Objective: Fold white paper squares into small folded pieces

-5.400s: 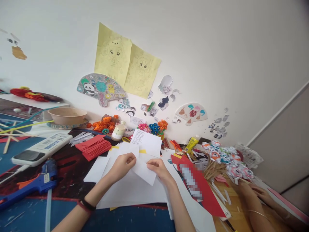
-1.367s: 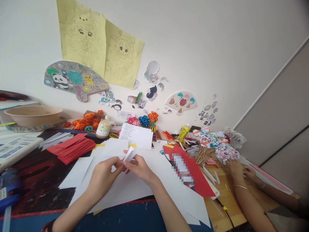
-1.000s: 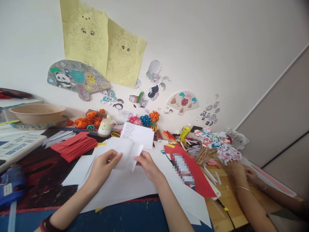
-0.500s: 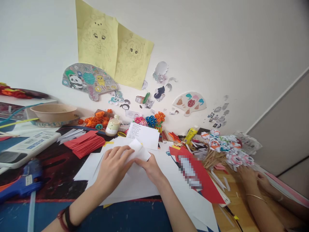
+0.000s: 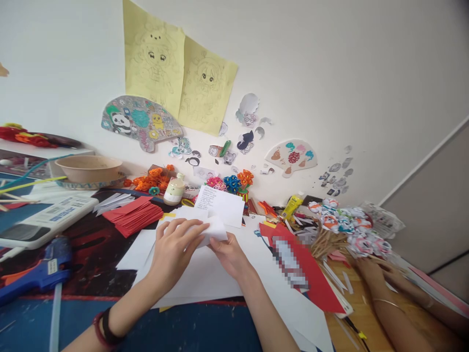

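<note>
A small folded piece of white paper is held between my two hands above the table. My left hand grips its left side, fingers bent over the top. At the right edge, my right hand pinches the paper between thumb and fingers. Under both hands lie large white paper sheets. Just behind the paper, a white sheet with handwritten lines leans near a bottle of cream-coloured liquid.
Red paper slips and a blue glue gun lie to the left, by a white power strip-like device. A co-worker's hands are at the right near paper flowers. A red sheet lies between us.
The paper in my hands has been turned, and its fold now stands more level. My view has shifted slightly left. The co-worker's hands have moved a little.
</note>
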Demonstrator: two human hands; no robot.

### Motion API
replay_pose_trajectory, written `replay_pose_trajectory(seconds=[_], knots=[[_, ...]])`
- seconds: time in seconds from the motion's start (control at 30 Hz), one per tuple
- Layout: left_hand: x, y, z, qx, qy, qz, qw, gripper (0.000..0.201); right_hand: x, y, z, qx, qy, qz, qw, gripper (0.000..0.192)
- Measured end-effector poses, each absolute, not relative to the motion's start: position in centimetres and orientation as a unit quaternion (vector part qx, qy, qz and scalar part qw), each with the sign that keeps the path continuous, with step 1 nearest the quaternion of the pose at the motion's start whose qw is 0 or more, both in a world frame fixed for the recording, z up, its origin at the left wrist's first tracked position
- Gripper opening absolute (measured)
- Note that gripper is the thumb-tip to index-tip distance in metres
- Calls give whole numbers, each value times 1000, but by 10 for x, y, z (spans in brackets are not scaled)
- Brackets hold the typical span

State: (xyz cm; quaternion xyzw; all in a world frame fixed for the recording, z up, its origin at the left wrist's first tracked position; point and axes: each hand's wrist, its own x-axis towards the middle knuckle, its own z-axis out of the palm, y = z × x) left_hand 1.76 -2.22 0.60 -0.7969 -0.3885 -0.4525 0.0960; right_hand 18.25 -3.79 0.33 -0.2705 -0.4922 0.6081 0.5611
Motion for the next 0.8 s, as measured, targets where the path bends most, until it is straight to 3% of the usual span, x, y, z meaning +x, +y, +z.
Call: replay_pose_trajectory(seconds=[0.3,0.47,0.63,0.8], knots=[[17,-23,8,-810,-364,-457,54,18,187,-37,7,-355,-518,540,560,36],[14,-21,10,-817,-384,-429,21,17,199,-34,12,-422,-555,393,600,58],[17,-23,9,-836,-373,-399,-48,20,203,-35,10,-433,-631,385,515,23],[16,-16,8,-814,-410,-386,-143,25,206,-34,4,-467,-576,399,540,24]])
